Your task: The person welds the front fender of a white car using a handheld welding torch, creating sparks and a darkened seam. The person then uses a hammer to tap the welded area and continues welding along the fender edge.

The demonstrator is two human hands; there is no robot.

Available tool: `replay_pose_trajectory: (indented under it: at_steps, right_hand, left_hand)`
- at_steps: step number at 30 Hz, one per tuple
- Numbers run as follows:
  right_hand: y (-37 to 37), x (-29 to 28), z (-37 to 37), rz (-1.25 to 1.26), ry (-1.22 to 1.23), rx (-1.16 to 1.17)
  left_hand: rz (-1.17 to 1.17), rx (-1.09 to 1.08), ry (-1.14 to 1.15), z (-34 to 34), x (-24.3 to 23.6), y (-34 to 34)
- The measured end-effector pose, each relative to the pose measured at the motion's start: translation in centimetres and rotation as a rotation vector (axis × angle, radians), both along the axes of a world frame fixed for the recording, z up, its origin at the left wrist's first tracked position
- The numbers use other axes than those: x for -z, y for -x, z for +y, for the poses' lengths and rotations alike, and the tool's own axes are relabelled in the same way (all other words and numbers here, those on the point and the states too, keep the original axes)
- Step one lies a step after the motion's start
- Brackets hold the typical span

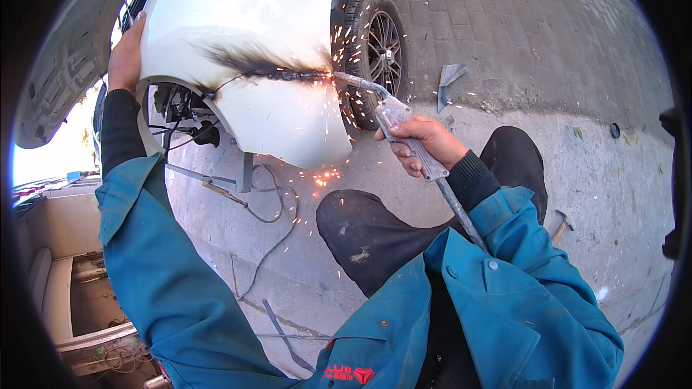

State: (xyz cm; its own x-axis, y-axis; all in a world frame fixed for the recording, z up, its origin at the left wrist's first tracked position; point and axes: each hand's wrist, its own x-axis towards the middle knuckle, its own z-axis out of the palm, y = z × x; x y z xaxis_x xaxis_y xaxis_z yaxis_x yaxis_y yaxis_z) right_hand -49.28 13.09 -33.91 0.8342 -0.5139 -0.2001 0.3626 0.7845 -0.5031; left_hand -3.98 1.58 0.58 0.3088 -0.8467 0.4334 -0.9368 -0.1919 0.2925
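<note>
The person's right hand was wrapped round the flat handle of a metal torch, fingers curled beneath and thumb lying toward the front. From where I stood, the torch's bent neck reached left to the edge of a white car panel, right beside the wheel, and a glow showed at the tip. A black scorch mark ran across the panel from there toward a rounded opening on its left. Sparks sprayed over the tyre and down to the ground.

The left hand was at the panel's far left edge, near the raised hood, thumb pointing up; its fingers were mostly hidden, so I couldn't tell how tightly they gripped.

The tyre crowded in just behind the torch tip, and the person's bent knee stuck out below the panel, near the falling sparks. A cable looped over the concrete under the panel, beside a metal leg. A bent metal scrap lay right of the wheel, a hammer by the right elbow, and a metal strip between the sleeves.
</note>
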Motion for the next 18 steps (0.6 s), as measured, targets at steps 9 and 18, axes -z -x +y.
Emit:
replay_pose_trajectory:
  at_steps: [9, 18]
  right_hand:
    - [-0.04, 0.14, 0.01, -0.004, -0.001, 0.007]
    - [-0.16, 0.21, 0.07, 0.005, -0.002, 0.019]
  left_hand:
    - [-0.007, 0.016, -0.017, -0.18, -0.15, -0.3]
    - [0.034, 0.039, -0.012, -0.31, -0.32, -0.83]
